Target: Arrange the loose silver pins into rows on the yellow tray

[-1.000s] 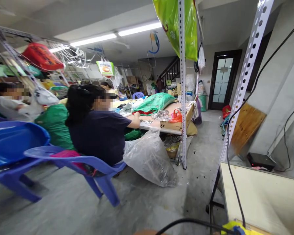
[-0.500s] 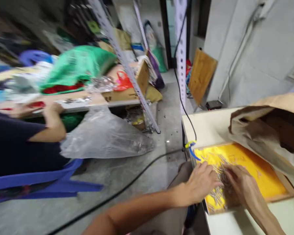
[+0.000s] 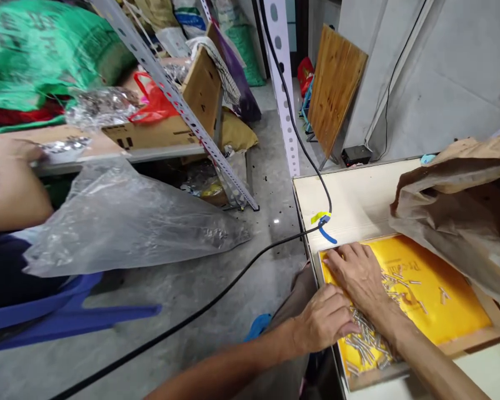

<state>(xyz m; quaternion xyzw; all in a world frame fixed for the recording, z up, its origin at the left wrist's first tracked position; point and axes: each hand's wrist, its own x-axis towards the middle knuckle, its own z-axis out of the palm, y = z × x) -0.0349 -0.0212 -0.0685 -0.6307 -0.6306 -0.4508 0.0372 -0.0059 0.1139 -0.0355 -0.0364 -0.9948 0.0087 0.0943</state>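
A shallow tray with a yellow bottom (image 3: pixel 450 316) lies on the pale table, and many small silvery metal pins (image 3: pixel 369 339) are scattered in it, thickest at its near left. My left hand (image 3: pixel 325 318) is over the tray's left edge, its fingers curled together; whatever they hold is too small to make out. Beside it, my right hand (image 3: pixel 358 275) reaches across the pins to the tray's far left corner, fingers bent and pointing down, their tips partly hidden.
A brown paper bag (image 3: pixel 454 205) stands open behind the tray. A black cable (image 3: pixel 250 272) is tied at the table edge with a blue tie (image 3: pixel 327 235). At left are a person's arm (image 3: pixel 14 183), a plastic bag (image 3: pixel 137 222) and a blue chair (image 3: pixel 66 311).
The view has shifted, moving the other bench leftward. My right hand has moved from the middle of the pins to the tray's far left corner; my left hand's fingers have curled in.
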